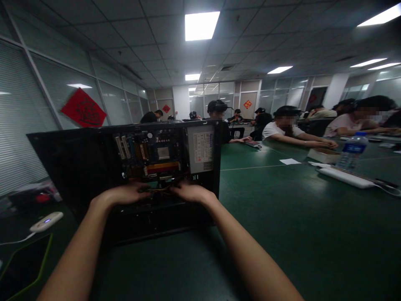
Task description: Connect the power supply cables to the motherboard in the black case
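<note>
An open black computer case (pixel 150 221) stands on the green table, its inside facing me. Within it are a motherboard (pixel 169 140), a silver heat sink (pixel 163 153) and a labelled power supply (pixel 202 148) at the upper right. Both hands reach into the lower middle of the case. Thin cables (pixel 161 190), partly yellow, run between my fingertips. My left hand (pixel 130 193) is closed at their left end, thumb and fingers drawn together. From the other side my right hand (pixel 191 192), slightly blurred, pinches the cables. Dark shadow hides the exact grip.
On the table at left lie a white device (pixel 46 222) with a cord and a dark green-edged tablet-like object (pixel 26 263). To the right are a water bottle (pixel 354 152), a white power strip (pixel 346 177), a small box (pixel 323 155) and paper (pixel 290 161). Several people sit beyond.
</note>
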Demonstrator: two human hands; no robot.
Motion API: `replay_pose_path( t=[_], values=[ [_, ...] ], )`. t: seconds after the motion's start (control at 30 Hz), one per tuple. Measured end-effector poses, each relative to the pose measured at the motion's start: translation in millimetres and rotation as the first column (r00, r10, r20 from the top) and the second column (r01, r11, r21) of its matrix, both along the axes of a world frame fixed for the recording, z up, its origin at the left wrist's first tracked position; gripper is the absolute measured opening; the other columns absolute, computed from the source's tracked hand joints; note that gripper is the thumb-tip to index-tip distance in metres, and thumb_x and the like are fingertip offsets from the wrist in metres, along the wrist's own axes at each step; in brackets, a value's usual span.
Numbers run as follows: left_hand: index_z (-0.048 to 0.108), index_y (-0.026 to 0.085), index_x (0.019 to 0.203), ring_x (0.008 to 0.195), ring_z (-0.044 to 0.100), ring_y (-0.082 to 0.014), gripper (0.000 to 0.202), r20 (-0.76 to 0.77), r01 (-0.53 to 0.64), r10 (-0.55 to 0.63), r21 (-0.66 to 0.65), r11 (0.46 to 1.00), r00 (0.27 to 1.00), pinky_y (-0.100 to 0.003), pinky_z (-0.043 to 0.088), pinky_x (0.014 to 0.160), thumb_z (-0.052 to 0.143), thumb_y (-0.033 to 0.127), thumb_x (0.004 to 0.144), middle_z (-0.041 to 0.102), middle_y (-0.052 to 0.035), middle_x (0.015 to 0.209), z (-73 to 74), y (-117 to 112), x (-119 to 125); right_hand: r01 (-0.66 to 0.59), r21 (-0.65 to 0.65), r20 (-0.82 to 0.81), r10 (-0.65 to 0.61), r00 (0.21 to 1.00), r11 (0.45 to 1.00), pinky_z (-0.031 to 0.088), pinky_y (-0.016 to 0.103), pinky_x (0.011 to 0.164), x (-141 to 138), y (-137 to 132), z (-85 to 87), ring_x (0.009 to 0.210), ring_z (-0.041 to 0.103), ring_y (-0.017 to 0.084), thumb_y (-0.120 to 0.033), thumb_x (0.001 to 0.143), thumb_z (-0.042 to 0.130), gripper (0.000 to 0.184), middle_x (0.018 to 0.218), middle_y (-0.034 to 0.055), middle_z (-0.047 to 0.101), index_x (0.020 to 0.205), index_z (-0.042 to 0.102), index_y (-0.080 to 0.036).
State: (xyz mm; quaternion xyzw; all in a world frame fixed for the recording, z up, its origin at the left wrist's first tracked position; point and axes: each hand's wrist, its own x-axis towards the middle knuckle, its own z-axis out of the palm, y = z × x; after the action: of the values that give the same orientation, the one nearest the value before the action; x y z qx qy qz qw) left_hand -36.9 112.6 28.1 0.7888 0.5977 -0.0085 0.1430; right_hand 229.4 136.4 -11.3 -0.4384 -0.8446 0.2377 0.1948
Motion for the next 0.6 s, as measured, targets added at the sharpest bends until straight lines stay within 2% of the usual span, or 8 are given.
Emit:
replay_pose_path(
  t=[0.07, 0.17, 0.23, 0.3, 0.37, 0.47, 0.53, 0.6],
  values=[
    [0.063, 0.019, 0.14, 0.128, 0.064, -0.0259, 0.062, 0.031, 0.022, -0.02, -0.071, 0.997, 0.999, -0.037, 0.047, 0.112, 0.045, 0.055, 0.092, 0.065, -0.0102, 0.143, -3.4, 2.3, 3.6, 0.072, -0.018, -0.033, -0.073, 0.997, 0.997, 0.052, 0.036, 0.093, -0.5, -7.1, 6.8, 0.119, 0.068, 0.028, -0.051, 0.105, 0.042, 0.05, 0.137, 0.0128, 0.069, 0.135, 0.068, -0.02],
    [0.072, 0.018, 0.125, 0.112, 0.071, -0.0274, 0.061, 0.014, -0.039, 0.042, -0.165, 0.986, 0.999, -0.035, 0.054, 0.1, 0.044, 0.06, 0.092, 0.076, -0.0097, 0.125, -3.0, 0.1, 5.2, 0.215, 0.001, -0.1, -0.214, 0.972, 0.977, 0.051, 0.037, 0.084, -5.0, -20.4, 18.2, 0.11, 0.072, 0.031, -0.055, 0.105, 0.039, 0.05, 0.124, 0.013, 0.075, 0.125, 0.071, -0.022],
    [0.075, 0.018, 0.117, 0.105, 0.073, -0.0284, 0.059, -0.015, -0.072, 0.071, -0.178, 0.981, 0.997, -0.036, 0.056, 0.093, 0.043, 0.061, 0.092, 0.078, -0.0094, 0.117, 0.4, -3.7, 3.8, 0.245, 0.015, -0.172, -0.238, 0.956, 0.97, 0.049, 0.036, 0.079, -9.5, -29.0, 25.2, 0.105, 0.073, 0.031, -0.056, 0.106, 0.038, 0.05, 0.114, 0.0117, 0.077, 0.117, 0.073, -0.022],
    [0.076, 0.018, 0.114, 0.102, 0.073, -0.0287, 0.058, -0.027, -0.075, 0.072, -0.163, 0.984, 0.997, -0.036, 0.056, 0.09, 0.044, 0.061, 0.091, 0.078, -0.0091, 0.115, 3.3, -6.8, 1.3, 0.216, 0.042, -0.271, -0.197, 0.942, 0.975, 0.048, 0.033, 0.078, -13.9, -36.0, 30.4, 0.103, 0.073, 0.028, -0.056, 0.106, 0.039, 0.05, 0.108, 0.0101, 0.078, 0.109, 0.074, -0.021],
    [0.076, 0.019, 0.113, 0.1, 0.073, -0.0296, 0.059, -0.025, -0.065, 0.061, -0.164, 0.984, 0.998, -0.036, 0.056, 0.089, 0.045, 0.063, 0.09, 0.079, -0.0092, 0.113, 3.0, -7.0, -1.7, 0.156, 0.107, -0.353, -0.109, 0.929, 0.982, 0.048, 0.031, 0.08, -17.2, -41.5, 33.8, 0.102, 0.072, 0.025, -0.053, 0.104, 0.048, 0.043, 0.109, 0.0099, 0.078, 0.107, 0.073, -0.018],
    [0.074, 0.018, 0.118, 0.106, 0.071, -0.0313, 0.064, 0.003, -0.038, 0.039, -0.15, 0.988, 0.999, -0.039, 0.054, 0.096, 0.046, 0.067, 0.088, 0.077, -0.0102, 0.118, -4.0, -0.7, -6.0, 0.031, 0.218, -0.39, 0.058, 0.919, 0.976, 0.048, 0.031, 0.088, -20.2, -48.0, 37.3, 0.104, 0.069, 0.023, -0.034, 0.097, 0.064, 0.028, 0.115, 0.0109, 0.076, 0.116, 0.07, -0.015],
    [0.072, 0.017, 0.122, 0.111, 0.069, -0.0317, 0.066, 0.041, -0.007, 0.013, -0.135, 0.991, 0.999, -0.041, 0.051, 0.102, 0.047, 0.068, 0.088, 0.075, -0.0108, 0.124, -9.8, 4.5, -8.1, -0.039, 0.23, -0.434, 0.139, 0.89, 0.972, 0.048, 0.031, 0.092, -21.1, -51.0, 40.1, 0.104, 0.068, 0.021, -0.02, 0.092, 0.066, 0.027, 0.116, 0.0092, 0.075, 0.119, 0.069, -0.015],
    [0.073, 0.017, 0.122, 0.11, 0.07, -0.0317, 0.066, 0.076, 0.032, -0.021, -0.14, 0.99, 0.997, -0.04, 0.053, 0.101, 0.049, 0.068, 0.087, 0.076, -0.0109, 0.121, -13.2, 7.2, -9.2, -0.083, 0.204, -0.532, 0.181, 0.827, 0.975, 0.049, 0.031, 0.094, -21.5, -52.9, 43.8, 0.103, 0.066, 0.018, -0.013, 0.09, 0.065, 0.027, 0.114, 0.0061, 0.075, 0.116, 0.071, -0.017]
  ],
)
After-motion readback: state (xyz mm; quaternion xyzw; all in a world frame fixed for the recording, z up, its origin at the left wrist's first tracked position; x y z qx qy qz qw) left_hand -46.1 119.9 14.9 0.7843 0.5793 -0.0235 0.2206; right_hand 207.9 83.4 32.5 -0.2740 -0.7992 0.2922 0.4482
